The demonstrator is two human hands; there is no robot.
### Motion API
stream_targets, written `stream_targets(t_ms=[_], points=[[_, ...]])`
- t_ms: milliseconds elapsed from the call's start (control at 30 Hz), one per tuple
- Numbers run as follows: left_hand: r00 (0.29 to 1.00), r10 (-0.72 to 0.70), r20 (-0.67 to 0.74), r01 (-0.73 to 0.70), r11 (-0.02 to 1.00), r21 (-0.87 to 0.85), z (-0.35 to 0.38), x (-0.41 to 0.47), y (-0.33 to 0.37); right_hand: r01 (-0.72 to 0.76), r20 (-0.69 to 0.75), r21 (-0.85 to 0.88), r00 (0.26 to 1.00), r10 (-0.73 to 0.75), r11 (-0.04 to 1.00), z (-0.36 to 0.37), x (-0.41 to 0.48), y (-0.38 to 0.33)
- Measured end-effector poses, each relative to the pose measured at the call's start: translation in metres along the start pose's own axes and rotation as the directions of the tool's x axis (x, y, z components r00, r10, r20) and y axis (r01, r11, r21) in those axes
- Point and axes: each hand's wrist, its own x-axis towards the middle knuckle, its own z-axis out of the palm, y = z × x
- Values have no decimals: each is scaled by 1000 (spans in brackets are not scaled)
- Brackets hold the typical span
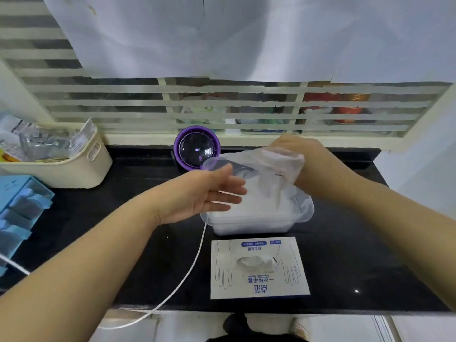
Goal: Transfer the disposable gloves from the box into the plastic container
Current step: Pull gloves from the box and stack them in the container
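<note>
The right hand (296,154), centre-right, has its fingers clamped on a wad of gloves (276,166) above the plastic container (259,224), which is already heaped white. The left hand (197,196) hovers alongside, fingers straight and apart. The box (259,275) below shows more in its slot, so probably well along, not done.

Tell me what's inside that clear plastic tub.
The plastic container holds a pile of thin white disposable gloves; the right hand grips a bunch above it. The left hand covers the pile's left part, and its depth cannot be seen.
</note>
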Motion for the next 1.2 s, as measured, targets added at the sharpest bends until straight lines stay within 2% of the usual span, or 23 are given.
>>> stream_targets(t_ms=[33,100,167,233,367,467,533,633,667,733,900,967,1000,1067,1133,1167,1200], points=[[1000,16,-12,-18,989,-149,0,1,7,74,-51,-34,996,-76,997,-1,0,0],[999,37,13,-32,956,-292,6,6,16,189,-44,-126,980,-196,974,1,2,0],[999,48,-19,-52,938,-344,16,14,19,278,-1,-263,958,-288,924,4,6,3],[990,53,-130,-96,932,-350,22,22,18,308,-5,-351,944,-330,884,8,9,7],[949,69,-308,-156,951,-268,23,35,13,185,106,-405,982,-155,895,15,7,21],[914,34,-404,-113,979,-172,17,45,10,58,294,-338,955,47,940,9,-1,33],[905,-15,-426,-72,980,-186,12,55,6,39,272,-274,961,39,961,0,-3,32],[888,-74,-454,-14,982,-187,8,76,-4,96,98,-144,992,-82,985,-4,6,18],[887,-81,-455,1,985,-173,9,81,-6,127,86,-128,990,-116,984,1,11,12],[892,-114,-438,55,988,-146,11,91,-8,161,162,-160,977,-135,974,27,22,9],[865,-251,-434,169,961,-220,14,99,-14,78,380,-200,925,3,977,91,42,31],[864,-235,-445,190,971,-145,8,99,-23,61,440,-167,898,19,984,107,45,38],[862,-186,-473,181,982,-55,4,98,-29,42,471,-140,882,30,989,113,46,40],[823,43,-566,146,947,284,0,91,-33,-2,513,-91,857,48,996,124,50,46],[762,360,-539,62,787,614,2,86,-32,-35,529,-41,847,51,999,133,53,48],[766,438,-470,31,705,708,4,86,-30,-41,530,-14,847,42,999,135,55,47],[800,449,-398,26,638,770,7,89,-30,-39,526,16,850,25,999,137,56,46]])
